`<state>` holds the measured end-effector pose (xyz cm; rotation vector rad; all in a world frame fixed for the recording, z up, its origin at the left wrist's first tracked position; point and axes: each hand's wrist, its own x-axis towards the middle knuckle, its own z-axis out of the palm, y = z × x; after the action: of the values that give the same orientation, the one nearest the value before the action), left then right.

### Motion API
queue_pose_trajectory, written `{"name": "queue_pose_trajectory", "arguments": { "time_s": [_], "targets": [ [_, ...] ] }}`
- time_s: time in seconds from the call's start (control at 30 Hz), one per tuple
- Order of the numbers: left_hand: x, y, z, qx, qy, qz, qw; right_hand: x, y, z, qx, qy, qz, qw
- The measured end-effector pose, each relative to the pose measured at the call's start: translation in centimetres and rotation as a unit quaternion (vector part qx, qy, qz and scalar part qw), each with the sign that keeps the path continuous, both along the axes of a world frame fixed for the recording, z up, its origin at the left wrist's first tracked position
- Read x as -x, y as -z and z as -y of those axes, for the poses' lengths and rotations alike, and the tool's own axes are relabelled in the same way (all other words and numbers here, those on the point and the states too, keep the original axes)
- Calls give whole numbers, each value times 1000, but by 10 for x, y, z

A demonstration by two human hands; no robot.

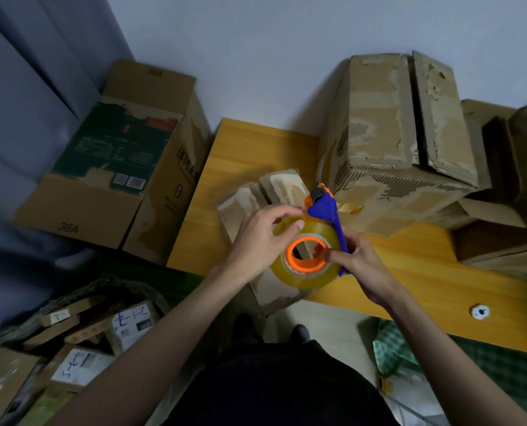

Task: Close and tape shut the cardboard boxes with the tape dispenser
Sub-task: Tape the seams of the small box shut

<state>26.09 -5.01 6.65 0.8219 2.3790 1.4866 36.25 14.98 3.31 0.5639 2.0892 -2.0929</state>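
A tape dispenser [323, 207] with a blue frame and an orange hub carries a thick yellowish tape roll [305, 272]. It hovers over a small worn cardboard box [247, 198] lying on the wooden table [240, 149]. My right hand [360, 259] grips the dispenser's blue handle, thumb at the orange core. My left hand [262, 241] pinches the roll's upper edge with thumb and fingers. Much of the small box is hidden under the roll and my hands.
A large torn box [394, 133] with loosely shut flaps stands right behind, more boxes [508, 186] stacked at the far right. A green-printed open carton [117, 149] sits on the floor at left. A basket of parcels [80, 339] lies at lower left, green checked cloth [410, 348] under the table.
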Motion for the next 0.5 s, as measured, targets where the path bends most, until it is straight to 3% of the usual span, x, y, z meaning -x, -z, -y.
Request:
{"name": "queue_pose_trajectory", "arguments": {
  "time_s": [0.2, 0.5],
  "targets": [
    [14, -2, 5, 30, 73, 88, 993, 1, -9, 1, 23, -8, 23, 999],
    [24, -1, 9, -29, 30, 145, 989, 1, -21, 10, 22, 18, 23, 999]
  ]
}}
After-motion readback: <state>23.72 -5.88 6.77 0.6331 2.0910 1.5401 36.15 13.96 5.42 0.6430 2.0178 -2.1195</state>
